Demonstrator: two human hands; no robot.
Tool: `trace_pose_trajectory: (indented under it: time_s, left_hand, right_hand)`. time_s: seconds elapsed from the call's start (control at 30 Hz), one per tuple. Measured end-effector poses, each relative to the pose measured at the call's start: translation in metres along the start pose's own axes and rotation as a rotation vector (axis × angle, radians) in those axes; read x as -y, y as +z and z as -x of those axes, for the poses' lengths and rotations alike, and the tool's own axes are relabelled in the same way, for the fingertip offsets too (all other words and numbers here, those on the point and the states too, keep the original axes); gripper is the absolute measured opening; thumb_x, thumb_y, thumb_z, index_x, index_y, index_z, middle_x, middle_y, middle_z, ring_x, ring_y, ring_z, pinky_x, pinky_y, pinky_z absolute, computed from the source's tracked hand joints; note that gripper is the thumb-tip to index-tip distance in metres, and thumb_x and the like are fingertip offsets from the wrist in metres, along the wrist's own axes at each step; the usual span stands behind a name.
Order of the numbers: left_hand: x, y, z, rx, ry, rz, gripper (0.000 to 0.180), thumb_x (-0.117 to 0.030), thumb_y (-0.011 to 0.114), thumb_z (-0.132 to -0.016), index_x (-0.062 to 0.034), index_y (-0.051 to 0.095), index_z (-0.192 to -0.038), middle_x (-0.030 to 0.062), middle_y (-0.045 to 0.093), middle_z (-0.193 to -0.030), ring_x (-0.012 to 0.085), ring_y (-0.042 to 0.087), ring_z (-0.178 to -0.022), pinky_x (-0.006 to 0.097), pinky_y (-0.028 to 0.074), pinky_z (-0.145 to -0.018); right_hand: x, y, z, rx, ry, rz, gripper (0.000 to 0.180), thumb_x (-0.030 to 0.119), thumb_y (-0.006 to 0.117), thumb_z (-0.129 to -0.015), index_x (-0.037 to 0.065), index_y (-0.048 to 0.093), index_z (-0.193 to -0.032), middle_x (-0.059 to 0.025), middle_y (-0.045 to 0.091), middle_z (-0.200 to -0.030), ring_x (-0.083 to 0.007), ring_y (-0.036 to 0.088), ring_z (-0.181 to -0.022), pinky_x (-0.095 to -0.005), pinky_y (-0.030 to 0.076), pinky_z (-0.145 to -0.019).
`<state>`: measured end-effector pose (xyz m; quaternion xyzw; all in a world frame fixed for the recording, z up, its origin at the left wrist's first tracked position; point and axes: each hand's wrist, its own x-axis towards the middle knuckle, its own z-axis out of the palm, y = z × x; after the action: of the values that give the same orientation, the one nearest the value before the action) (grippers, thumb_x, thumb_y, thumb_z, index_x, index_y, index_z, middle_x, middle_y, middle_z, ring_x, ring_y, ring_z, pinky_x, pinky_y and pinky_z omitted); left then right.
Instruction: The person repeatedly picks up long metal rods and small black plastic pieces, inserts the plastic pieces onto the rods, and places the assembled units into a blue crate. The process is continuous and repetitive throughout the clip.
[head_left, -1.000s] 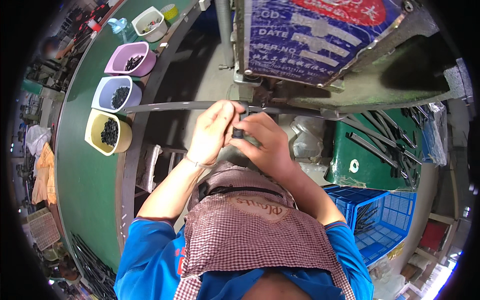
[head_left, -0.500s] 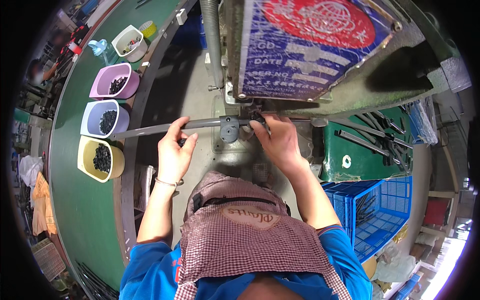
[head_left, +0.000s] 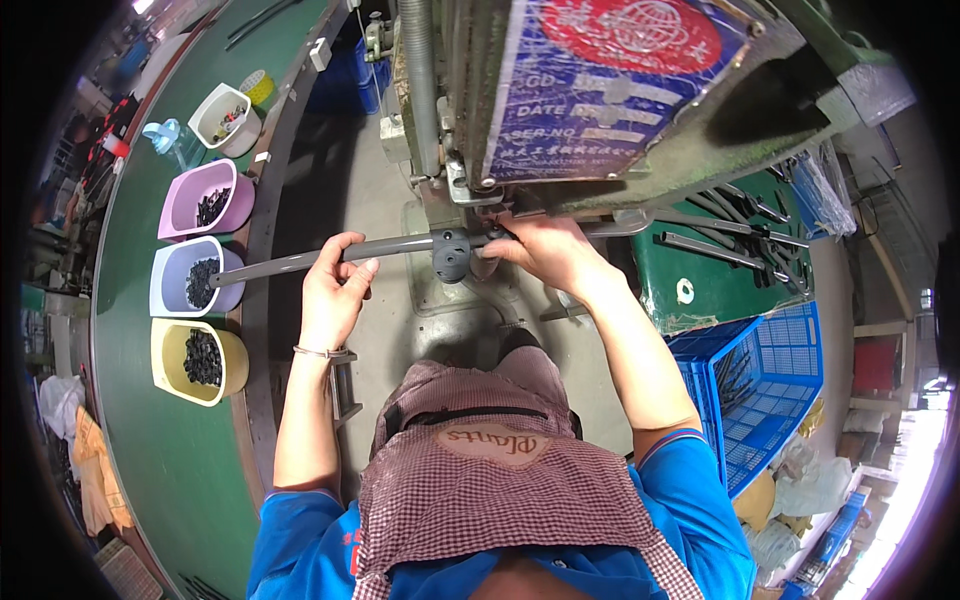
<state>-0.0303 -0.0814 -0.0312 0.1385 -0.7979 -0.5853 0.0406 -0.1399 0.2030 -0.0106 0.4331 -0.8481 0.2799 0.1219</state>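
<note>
A long grey metal tube runs across in front of me, its left end over the edge of the lilac bin. My left hand is closed round the tube, thumb below it and forefinger along the top. A round black plastic fitting sits on the tube between my hands. Just right of it, my right hand pinches the tube under the machine head. Its fingertips are partly hidden there, so whether they also hold a small part I cannot tell.
On the green bench at left stand a yellow bin, a lilac bin and a pink bin, all with small black parts. At right, folded metal tubes lie on a green table above a blue crate.
The whole view has shifted, with the bins lower in it. My left thumb has moved closer to the tube. The right hand lies flatter, with its wrist turned further right.
</note>
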Motion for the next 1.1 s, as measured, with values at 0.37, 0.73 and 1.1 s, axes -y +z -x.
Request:
trace_pose_trajectory:
  time_s: [0.37,0.73,1.1]
  left_hand:
    - [0.004,0.002,-0.002,0.000,-0.007,0.018,0.029,-0.011,0.068,-0.094,-0.0070,0.059,-0.121,-0.0049,0.054,-0.061,0.0030,0.050,-0.055,0.020,0.037,-0.047]
    - [-0.008,0.001,0.002,-0.015,-0.082,0.038,0.026,-0.015,0.067,-0.096,-0.0098,0.061,-0.121,-0.0051,0.054,-0.061,0.0032,0.049,-0.054,0.021,0.035,-0.046]
    - [-0.011,-0.002,0.002,0.012,-0.109,0.064,0.027,-0.015,0.066,-0.096,-0.0090,0.060,-0.122,-0.0050,0.056,-0.064,0.0038,0.051,-0.055,0.020,0.036,-0.047]
  right_hand:
    - [-0.005,-0.004,0.016,0.045,0.184,0.137,0.054,0.045,0.075,-0.080,0.008,0.067,-0.118,-0.0160,0.068,-0.111,-0.0347,0.065,-0.103,-0.0450,0.050,-0.089]
    - [-0.027,-0.038,0.042,0.030,0.174,0.222,0.043,0.032,0.082,-0.071,0.013,0.074,-0.108,-0.0103,0.071,-0.108,-0.0307,0.064,-0.105,-0.0419,0.046,-0.096]
    - [-0.034,-0.038,0.046,0.070,0.189,0.146,0.034,0.030,0.076,-0.082,0.011,0.072,-0.111,-0.0132,0.068,-0.109,-0.0363,0.063,-0.102,-0.0464,0.048,-0.090]
